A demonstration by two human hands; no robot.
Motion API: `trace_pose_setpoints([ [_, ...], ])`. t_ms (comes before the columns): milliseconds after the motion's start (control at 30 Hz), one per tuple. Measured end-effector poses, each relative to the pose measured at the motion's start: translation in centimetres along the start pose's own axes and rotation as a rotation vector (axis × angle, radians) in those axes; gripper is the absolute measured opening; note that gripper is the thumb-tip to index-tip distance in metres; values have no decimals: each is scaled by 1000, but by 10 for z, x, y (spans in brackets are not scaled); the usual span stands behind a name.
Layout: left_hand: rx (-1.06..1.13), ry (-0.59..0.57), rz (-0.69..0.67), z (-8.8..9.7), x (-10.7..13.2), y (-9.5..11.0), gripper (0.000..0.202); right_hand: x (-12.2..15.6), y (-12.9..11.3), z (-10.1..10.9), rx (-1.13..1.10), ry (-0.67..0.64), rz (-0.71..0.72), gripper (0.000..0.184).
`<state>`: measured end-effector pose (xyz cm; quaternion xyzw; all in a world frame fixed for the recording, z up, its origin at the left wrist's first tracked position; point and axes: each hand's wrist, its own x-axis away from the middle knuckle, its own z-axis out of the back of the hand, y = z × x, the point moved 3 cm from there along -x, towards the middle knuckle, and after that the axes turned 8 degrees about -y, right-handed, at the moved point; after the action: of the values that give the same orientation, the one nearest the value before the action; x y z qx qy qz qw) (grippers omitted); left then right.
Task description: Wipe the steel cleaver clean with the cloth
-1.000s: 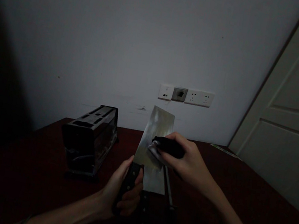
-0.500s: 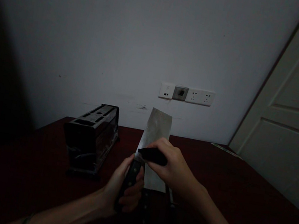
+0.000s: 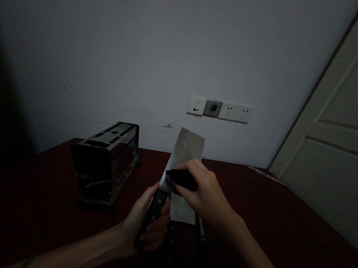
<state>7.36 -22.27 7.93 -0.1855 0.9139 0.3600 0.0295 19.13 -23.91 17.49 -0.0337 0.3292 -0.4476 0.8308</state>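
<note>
Head view, sole feed on my monitor; light dim, clock read from mid-frame.

Item, cleaver [image 3: 189,147]: held aloft just below centre, blade tip towards twelve, handle towards seven.

Item, left hand [image 3: 136,221], at seven: fingers curled right round the cleaver's handle, thumb along its side, no gap that I can make out.

Item, right hand [image 3: 209,197], between four and five: thumb and fingers pinched on a black pad [image 3: 185,179], which lies over the blade just above the handle and seems to touch it. Its make is too dark for me to tell.

Item, second cleaver [image 3: 182,211]: between five and six, behind and below the first, partly hidden, held by neither hand.

Item, thin tool [image 3: 200,226]: at five, just beside the second cleaver, also unheld; its type is unclear to me.

Item, rack [image 3: 89,169]: at eight, black, slotted top, standing on the dark red table [image 3: 272,215].

Item, surroundings: sockets [image 3: 234,112] on the wall at two; door [image 3: 342,167] at three.

Progress, my judgement: pad work on the held blade is under way, not finished. How much of its face is done, I cannot tell. The second cleaver and thin tool appear outside the present step.
</note>
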Motion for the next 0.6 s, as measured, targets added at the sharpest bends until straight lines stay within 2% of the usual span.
trace_pose_setpoints([
  [133,15,-13,-3,0,1,-1,52,1,0,-3,8,-101,5,9],
  [233,20,-27,-27,-1,2,-1,39,1,0,-7,-8,-144,10,9],
  [367,-7,17,-53,1,5,-3,14,1,2,-9,-41,-152,9,12],
  [600,-79,88,-58,3,4,-6,6,0,1,-13,-88,-146,15,12],
])
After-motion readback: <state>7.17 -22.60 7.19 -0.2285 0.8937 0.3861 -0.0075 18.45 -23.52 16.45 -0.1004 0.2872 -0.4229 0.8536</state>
